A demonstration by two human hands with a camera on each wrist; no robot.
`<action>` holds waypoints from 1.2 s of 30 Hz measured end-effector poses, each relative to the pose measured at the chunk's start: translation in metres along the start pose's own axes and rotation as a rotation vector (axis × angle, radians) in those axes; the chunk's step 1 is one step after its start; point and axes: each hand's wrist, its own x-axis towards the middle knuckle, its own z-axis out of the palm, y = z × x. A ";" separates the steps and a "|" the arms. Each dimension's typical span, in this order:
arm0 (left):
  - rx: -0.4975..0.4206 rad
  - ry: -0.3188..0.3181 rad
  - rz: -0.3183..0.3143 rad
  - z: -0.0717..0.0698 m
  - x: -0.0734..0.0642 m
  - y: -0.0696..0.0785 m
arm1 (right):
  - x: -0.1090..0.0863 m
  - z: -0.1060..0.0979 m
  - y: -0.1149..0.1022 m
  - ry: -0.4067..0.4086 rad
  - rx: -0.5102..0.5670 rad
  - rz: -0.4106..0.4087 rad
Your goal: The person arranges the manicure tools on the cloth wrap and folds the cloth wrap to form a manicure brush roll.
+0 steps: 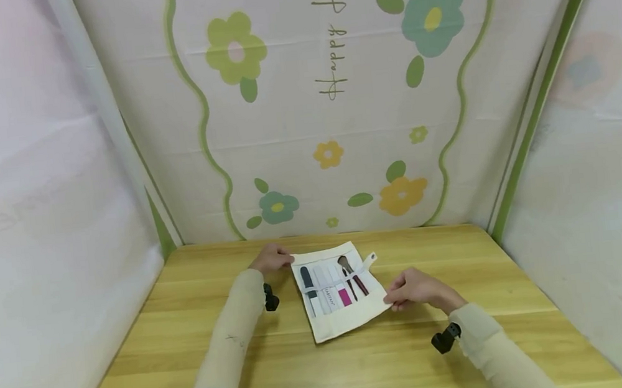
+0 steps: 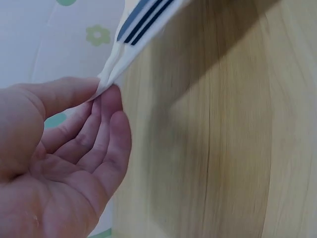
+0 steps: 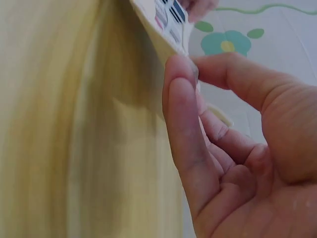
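An unrolled white fabric brush pouch hangs slightly tilted between the two hands in the head view. My left hand pinches its far left corner between thumb and fingertips; the left wrist view shows the pouch's corner in that pinch. On the opposite side, my right hand pinches the near right corner, and the cloth edge runs up from the fingertips in the right wrist view. A strap crosses the pouch over a dark flat implement, a makeup brush, and a pink-ended white piece.
Beneath the pouch lies a wooden table, where shadows fall in both wrist views. A snap tab sticks out from the pouch's right edge. A flower-printed cloth hangs behind, with pale cloth walls on both sides.
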 end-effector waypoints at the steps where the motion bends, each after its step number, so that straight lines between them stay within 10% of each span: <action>1: -0.004 -0.015 -0.004 -0.003 -0.002 0.000 | 0.000 -0.003 0.000 -0.009 -0.003 0.002; 20: -0.012 -0.372 0.012 -0.021 -0.070 -0.006 | 0.021 -0.061 0.003 -0.058 -0.043 0.019; 36: -0.191 -0.364 -0.013 0.020 -0.128 -0.015 | 0.057 -0.062 0.019 0.136 0.063 -0.034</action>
